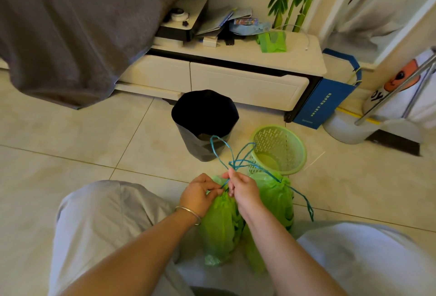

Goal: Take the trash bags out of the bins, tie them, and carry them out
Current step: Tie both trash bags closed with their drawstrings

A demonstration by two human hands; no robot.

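Two green trash bags stand on the floor between my knees. The nearer bag (pixel 219 227) has its neck pinched by my left hand (pixel 199 195), which also holds the teal drawstring (pixel 232 157). My right hand (pixel 241 189) grips the same drawstring just above the neck, with its loops sticking up. The second green bag (pixel 274 192) sits to the right, its own teal string trailing down the side. Beyond them stand an empty pale green mesh bin (pixel 279 148) and a bin lined with a black bag (pixel 204 126).
A low white cabinet (pixel 236 78) with clutter on top runs behind the bins. A grey bedspread (pixel 70 31) hangs at the left. A blue paper bag (pixel 325 100) and a metal rack leg (pixel 396 90) stand at the right. Beige floor tiles surround me.
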